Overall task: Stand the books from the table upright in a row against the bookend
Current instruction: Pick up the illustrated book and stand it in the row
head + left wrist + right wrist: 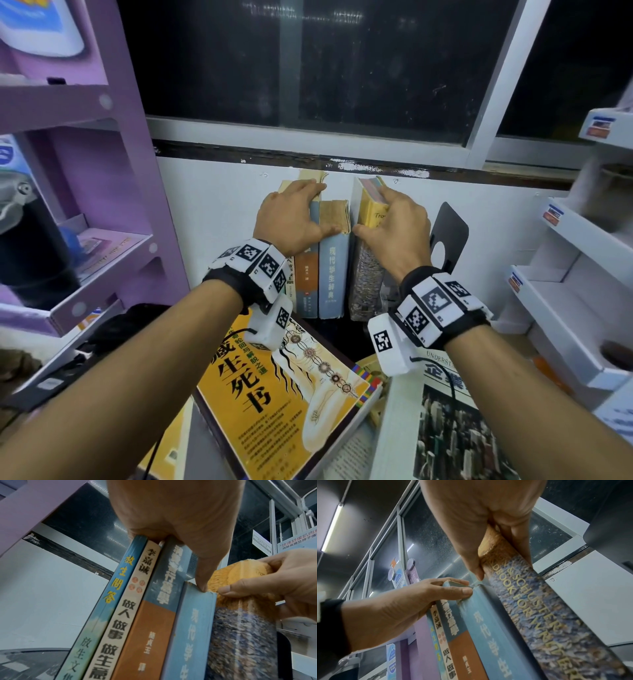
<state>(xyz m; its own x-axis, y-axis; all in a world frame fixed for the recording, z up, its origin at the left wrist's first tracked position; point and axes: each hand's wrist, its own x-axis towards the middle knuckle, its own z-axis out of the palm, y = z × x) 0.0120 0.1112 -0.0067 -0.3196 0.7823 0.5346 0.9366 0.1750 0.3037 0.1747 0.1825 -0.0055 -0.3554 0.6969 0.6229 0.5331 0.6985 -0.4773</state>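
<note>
Several books stand upright in a row against the white wall. My left hand grips their tops, fingers over the far edges and thumb on the blue dictionary. My right hand pinches a thick handbook with a yellow top and mottled spine, thumb on its left, fingers on its right. That handbook stands right beside the dictionary. The black bookend is upright just to its right. A yellow book and a white book with a city photo lie flat in front.
A purple shelf unit stands close on the left, and white display shelves on the right. A dark window sits above the wall behind the row. A black object lies at the left of the table.
</note>
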